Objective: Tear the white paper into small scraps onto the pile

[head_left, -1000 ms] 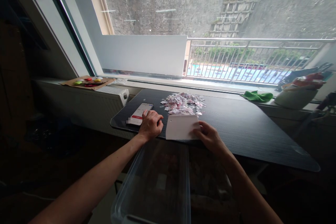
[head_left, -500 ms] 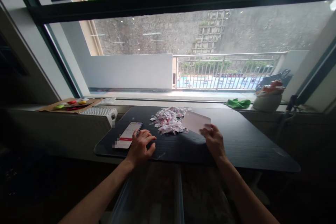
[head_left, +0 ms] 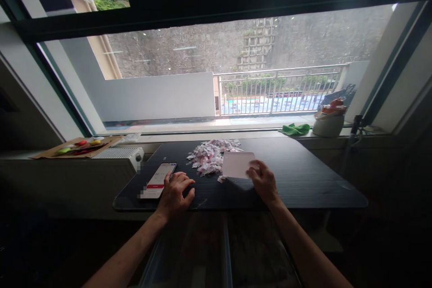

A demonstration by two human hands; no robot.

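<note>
In my right hand [head_left: 263,182] is a pale, flat card with rounded corners [head_left: 239,165], pinched near its right edge. Its left side stands against a heap of torn paper scraps [head_left: 209,155] on the dark table [head_left: 290,175]. One small paper scrap [head_left: 221,179] lies by the card's lower left corner. My left hand [head_left: 176,193] rests on the tabletop with fingers loosely apart, holding nothing. Its fingertips are at the right edge of a smartphone [head_left: 159,181], whose lit screen has a red bar.
Behind the table runs a window sill with a green cloth [head_left: 294,129] and a whitish pot or bag [head_left: 328,122]. To the left, a brown board [head_left: 72,147] carries coloured items beside a white radiator [head_left: 123,155]. A clear-sided box [head_left: 227,252] sits below the table's front edge.
The card has swung flatter and shifted left and toward me along the heap's right side. One scrap now sits at its lower corner. My left hand stays beside the phone; the view has shifted.
</note>
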